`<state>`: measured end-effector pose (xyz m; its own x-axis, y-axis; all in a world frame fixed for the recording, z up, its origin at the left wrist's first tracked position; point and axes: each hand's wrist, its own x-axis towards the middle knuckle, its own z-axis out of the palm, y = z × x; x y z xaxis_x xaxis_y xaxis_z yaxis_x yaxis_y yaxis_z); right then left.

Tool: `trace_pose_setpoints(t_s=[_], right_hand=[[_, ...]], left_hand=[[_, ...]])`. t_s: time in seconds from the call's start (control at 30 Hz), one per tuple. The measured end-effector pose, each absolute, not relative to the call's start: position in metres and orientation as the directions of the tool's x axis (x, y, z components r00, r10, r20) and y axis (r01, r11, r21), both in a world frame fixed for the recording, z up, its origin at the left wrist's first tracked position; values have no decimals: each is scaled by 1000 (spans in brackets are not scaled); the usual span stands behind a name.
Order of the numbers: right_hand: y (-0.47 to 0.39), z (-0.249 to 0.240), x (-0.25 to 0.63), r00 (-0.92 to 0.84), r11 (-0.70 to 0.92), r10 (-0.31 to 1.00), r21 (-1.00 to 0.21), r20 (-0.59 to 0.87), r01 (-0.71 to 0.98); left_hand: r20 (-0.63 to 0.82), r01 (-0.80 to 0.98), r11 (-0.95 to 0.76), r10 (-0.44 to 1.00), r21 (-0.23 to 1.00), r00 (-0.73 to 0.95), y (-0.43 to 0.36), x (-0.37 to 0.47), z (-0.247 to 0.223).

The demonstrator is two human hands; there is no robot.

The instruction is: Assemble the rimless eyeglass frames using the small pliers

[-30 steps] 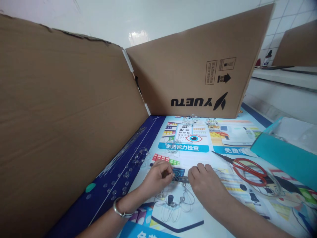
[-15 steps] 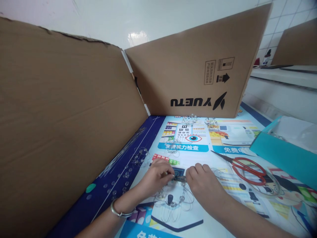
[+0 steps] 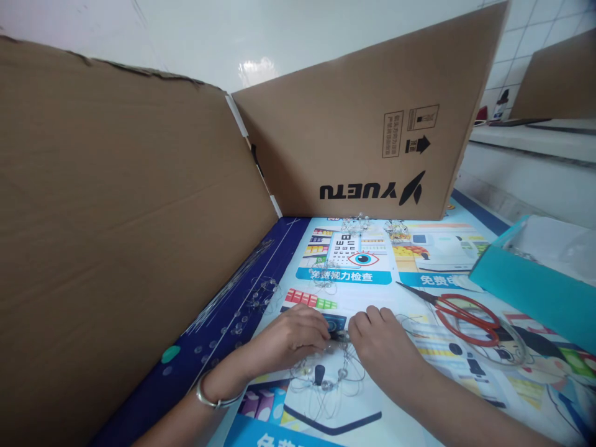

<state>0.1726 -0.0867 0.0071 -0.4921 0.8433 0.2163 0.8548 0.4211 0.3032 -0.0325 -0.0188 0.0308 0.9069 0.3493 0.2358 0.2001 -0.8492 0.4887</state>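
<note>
A ring of clear beads on thin wire lies on the printed table cover, just below both hands. My left hand, with a silver bangle on its wrist, is closed at the ring's upper left edge; what its fingertips pinch is hidden. My right hand is closed round a small dark metal tool, whose tip points at my left fingers. Loose clear beads and another wired bead piece lie on the dark blue strip at the left.
Red-handled scissors rest on a coil of wire at the right, near a teal box. Cardboard panels stand behind and at the left. More wired bead clusters lie by the back panel. Cut wires lie at left.
My left hand has rolled over, its back now more upward and its fingertips hidden, and its wrist has shifted slightly left. My right hand has barely moved.
</note>
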Motion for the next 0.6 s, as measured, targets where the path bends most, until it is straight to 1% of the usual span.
trace_pose_setpoints(t_s=[0.1, 0.2, 0.37, 0.5, 0.6], right_hand=[[-88, 7, 173, -491, 419, 842, 303, 222, 856], [-88, 5, 173, -486, 415, 843, 298, 229, 860], [-86, 3, 173, -488, 423, 841, 277, 233, 863], [-85, 4, 174, -484, 421, 844, 274, 232, 865], [-85, 5, 174, -480, 420, 847, 268, 230, 867]], left_hand=[[237, 237, -838, 390, 491, 890, -20, -28, 25], [267, 281, -810, 463, 515, 845, -18, -25, 17], [309, 297, -718, 582, 630, 752, -10, -26, 6], [275, 294, -631, 645, 718, 713, -7, -30, 4], [243, 316, -571, 696, 758, 675, -8, -31, 2]])
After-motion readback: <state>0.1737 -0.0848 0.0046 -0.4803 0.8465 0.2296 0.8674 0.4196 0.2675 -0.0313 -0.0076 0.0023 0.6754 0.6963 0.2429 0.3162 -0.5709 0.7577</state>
